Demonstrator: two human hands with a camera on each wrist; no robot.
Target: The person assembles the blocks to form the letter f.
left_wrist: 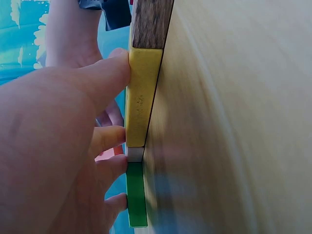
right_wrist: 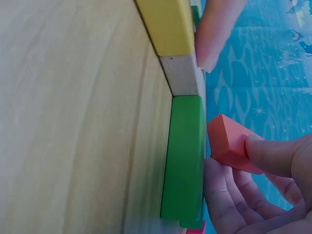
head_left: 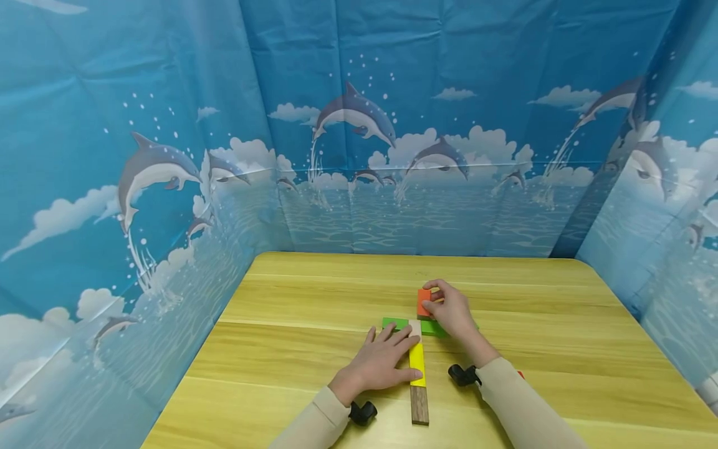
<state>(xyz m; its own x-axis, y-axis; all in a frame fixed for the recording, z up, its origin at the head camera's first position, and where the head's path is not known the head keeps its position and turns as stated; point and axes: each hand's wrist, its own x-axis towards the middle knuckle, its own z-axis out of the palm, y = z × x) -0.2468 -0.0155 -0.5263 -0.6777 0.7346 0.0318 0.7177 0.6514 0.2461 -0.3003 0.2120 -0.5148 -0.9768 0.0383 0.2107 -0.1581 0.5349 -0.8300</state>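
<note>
Toward the far edge of the worktop (head_left: 303, 280), the orange block (head_left: 424, 299) is being pinched by the right hand (head_left: 453, 310); the left hand (head_left: 378, 365) is resting, fingers spread, against the yellow block (head_left: 417, 358). Stray finger contact could be knocking the green blocks (head_left: 434, 328) askew. Pieces are numbering: orange, one; yellow, one; green, at least two; white block (head_left: 414, 325), one; brown block (head_left: 419, 405), one; red piece (head_left: 521, 375), one.

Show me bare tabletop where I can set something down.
Bare table stretches from the left hand to the left edge, and behind the orange block to the back edge. Crowded: around the yellow block, green blocks and right hand.
</note>
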